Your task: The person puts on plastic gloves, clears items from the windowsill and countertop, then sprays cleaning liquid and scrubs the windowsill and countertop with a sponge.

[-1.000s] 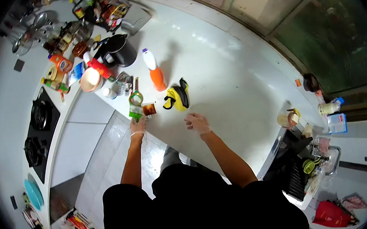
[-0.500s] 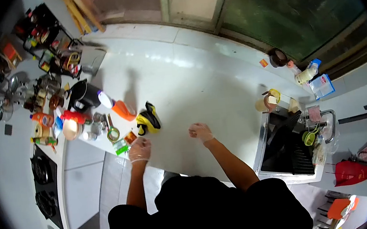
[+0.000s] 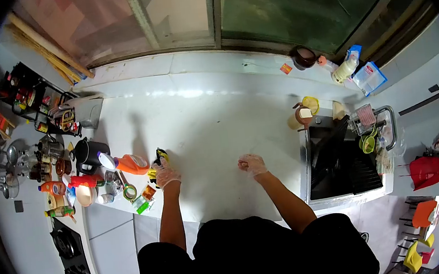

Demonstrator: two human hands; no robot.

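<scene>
On the worktop (image 3: 207, 122): cloth (image 3: 162, 155) under left hand (image 3: 168, 174), not visibly raised, grip indeterminable; right hand (image 3: 252, 164) loosely closed, nothing seen inside; bottle (image 3: 132, 164) untouched.

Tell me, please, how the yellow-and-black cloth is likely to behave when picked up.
The yellow-and-black cloth, partly hidden by the left hand, is probably floppy, judging by its rumpled folds. It looks light, being small, and its uneven outline suggests it would hardly roll.
</scene>
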